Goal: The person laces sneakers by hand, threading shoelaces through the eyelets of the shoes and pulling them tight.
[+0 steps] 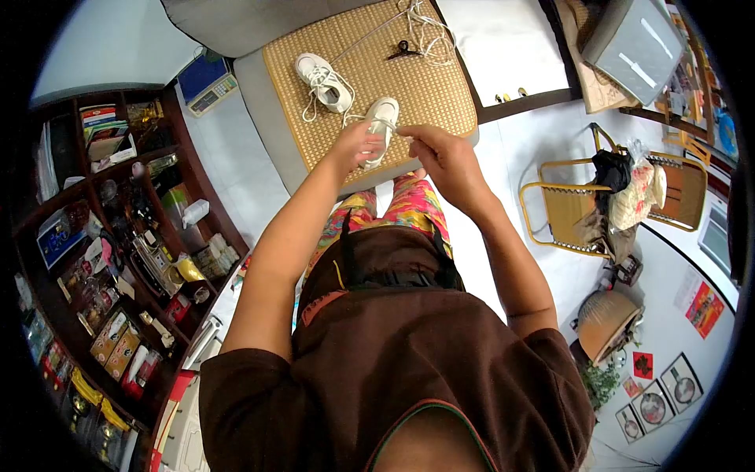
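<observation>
A white lace-up sneaker (pixel 383 111) lies on a woven mat, its toe toward me. Over the left side of this shoe reaches my left hand (pixel 355 149), fingers slightly apart and a little blurred, with nothing visible in them. To the right of the shoe is my right hand (pixel 447 161), its fingers curled and the thumb and index finger pinched at a white shoelace (pixel 395 126). The pinch itself is small and hard to make out. A second white sneaker (pixel 323 82) rests farther up and left, its laces loose.
The woven mat (pixel 354 39) covers a grey seat. Farther back on it lie a black hair claw (pixel 403 52) and a tangle of white cord (pixel 435 38). A crowded dark shelf (pixel 169 102) stands left, near a scale (pixel 208 86). A folding chair (pixel 558 216) with bags is right.
</observation>
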Tool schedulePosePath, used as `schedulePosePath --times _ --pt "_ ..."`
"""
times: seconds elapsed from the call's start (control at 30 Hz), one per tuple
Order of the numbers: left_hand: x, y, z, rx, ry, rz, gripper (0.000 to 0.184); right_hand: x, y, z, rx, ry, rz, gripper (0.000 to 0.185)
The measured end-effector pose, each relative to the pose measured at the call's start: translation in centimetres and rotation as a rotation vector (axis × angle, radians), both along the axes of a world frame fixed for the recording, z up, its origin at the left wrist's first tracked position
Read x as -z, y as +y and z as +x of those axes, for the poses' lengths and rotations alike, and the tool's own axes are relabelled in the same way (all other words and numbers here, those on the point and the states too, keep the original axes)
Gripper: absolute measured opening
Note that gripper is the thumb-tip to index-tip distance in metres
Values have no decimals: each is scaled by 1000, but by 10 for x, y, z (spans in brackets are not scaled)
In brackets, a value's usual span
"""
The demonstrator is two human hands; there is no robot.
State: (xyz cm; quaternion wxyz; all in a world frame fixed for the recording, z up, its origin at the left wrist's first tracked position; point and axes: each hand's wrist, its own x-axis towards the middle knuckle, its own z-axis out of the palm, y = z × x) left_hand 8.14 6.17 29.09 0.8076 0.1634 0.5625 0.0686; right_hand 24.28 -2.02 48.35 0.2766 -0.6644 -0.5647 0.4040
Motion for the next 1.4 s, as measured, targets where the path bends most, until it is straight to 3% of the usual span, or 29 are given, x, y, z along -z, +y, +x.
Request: schedulePosePath --times 0.1,0.13,0.2,0.23,0.3,0.37,0.4,0.43,0.5,0.57,0.63,0.67,0.77,0.8,0.9,1.0,1.13,1.2,1.23,1.3,1.33,1.4 --pt "6 1 25 -81 -337 -37 30 -1 -6 -5 -55 -54 46 30" --pt "11 2 32 -179 -365 13 19 2 -11 -5 -66 -88 24 30" --pt "28 13 37 -236 -215 19 17 2 -16 -3 -82 -180 -177 27" --pt "21 18 40 -268 -139 22 16 13 -17 2 37 -99 -226 27" --pt "16 11 41 -256 -153 -5 11 63 -25 14 273 69 -325 31" --pt "23 -1 39 -162 -231 -5 9 115 -27 27 243 -29 -292 32" --pt "4 -12 42 -106 -211 57 7 148 -28 32 229 -77 -271 34" --pt "-18 -32 45 32 -124 112 8 196 -29 26 228 104 -304 41" --pt "-8 -52 42 104 -146 147 7 201 -15 18 370 780 -714 46" --pt "-4 -63 35 206 -145 140 5 267 -17 15 573 953 -796 41" --pt "2 -69 31 227 -150 85 4 279 -6 1 901 1125 -856 39" --pt "4 -71 27 200 -152 33 3 293 -1 -3 1034 1085 -870 32" --pt "32 -74 17 148 -85 -81 9 323 -10 17 1040 1162 -825 24" --pt "42 -71 16 119 -39 -138 13 367 -24 29 921 1091 -872 22" --pt "121 -82 13 38 176 -116 28 289 -5 28 944 968 -876 21" --pt "166 -75 24 39 293 -68 37 271 -9 38 818 992 -829 14" --pt "179 -72 62 -132 369 -112 58 245 -19 49 691 999 -796 15" --pt "222 -80 62 -326 95 -110 55 235 -32 52 644 1026 -750 25" --pt "209 -77 71 -421 -44 -109 53 229 -37 54 674 1184 -701 28" --pt "175 -78 85 -436 -280 -165 54 199 -38 67 526 1032 -761 30" --pt "198 -86 84 -465 -267 -185 55 196 -43 73 501 995 -749 30" --pt "304 -103 70 -592 -64 -237 58 190 -53 86 453 920 -714 29"
